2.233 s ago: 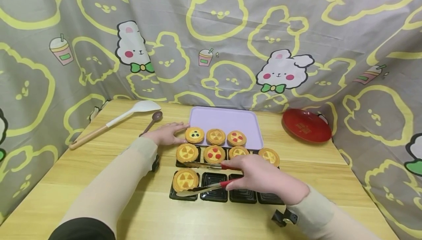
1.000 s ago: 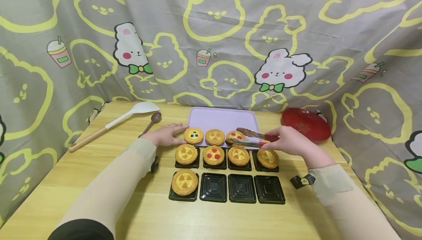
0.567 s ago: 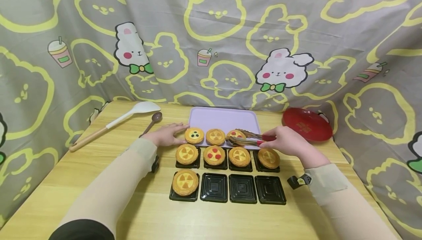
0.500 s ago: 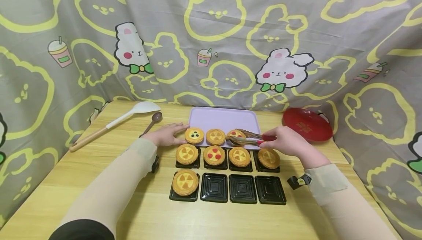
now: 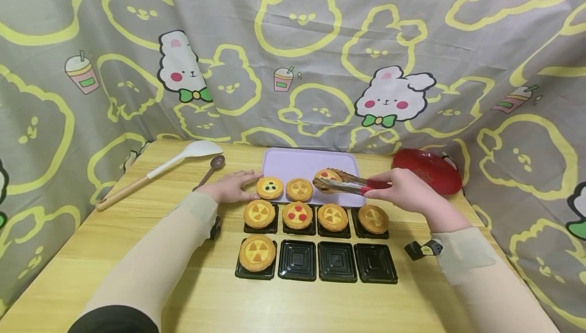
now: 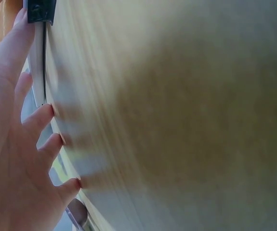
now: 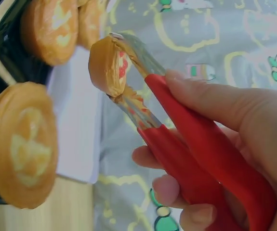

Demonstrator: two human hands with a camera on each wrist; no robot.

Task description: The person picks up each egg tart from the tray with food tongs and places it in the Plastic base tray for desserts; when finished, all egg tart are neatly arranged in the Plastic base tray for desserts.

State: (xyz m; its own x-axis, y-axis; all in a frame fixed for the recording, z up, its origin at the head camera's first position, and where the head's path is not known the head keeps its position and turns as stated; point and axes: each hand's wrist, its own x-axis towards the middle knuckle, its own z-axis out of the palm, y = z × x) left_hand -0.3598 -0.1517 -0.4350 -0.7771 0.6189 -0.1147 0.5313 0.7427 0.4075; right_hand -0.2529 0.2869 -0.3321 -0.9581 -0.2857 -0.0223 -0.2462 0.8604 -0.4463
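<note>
My right hand (image 5: 405,189) holds red-handled tongs (image 7: 186,144). Between their metal tips is an egg tart with red topping (image 7: 103,67), raised off the lilac tray (image 5: 293,162) in the right wrist view. Two more tarts stay on the tray's near edge: one with dark berries (image 5: 270,188) and a plain yellow one (image 5: 299,189). My left hand (image 5: 231,187) lies with fingers spread on the table at the tray's left edge, as the left wrist view also shows. It grips nothing.
Nearer me are two rows of black square bases; the back row bears tarts (image 5: 297,215). In front, one base has a tart (image 5: 257,252), several bare bases (image 5: 336,262) beside it. A white ladle (image 5: 201,148), brown spoon (image 5: 217,161) and red plate (image 5: 428,170) lie around.
My right hand moved the tongs from over the front bases to the tray, closed them on the red-topped tart and raised it slightly. My left hand has stayed in place.
</note>
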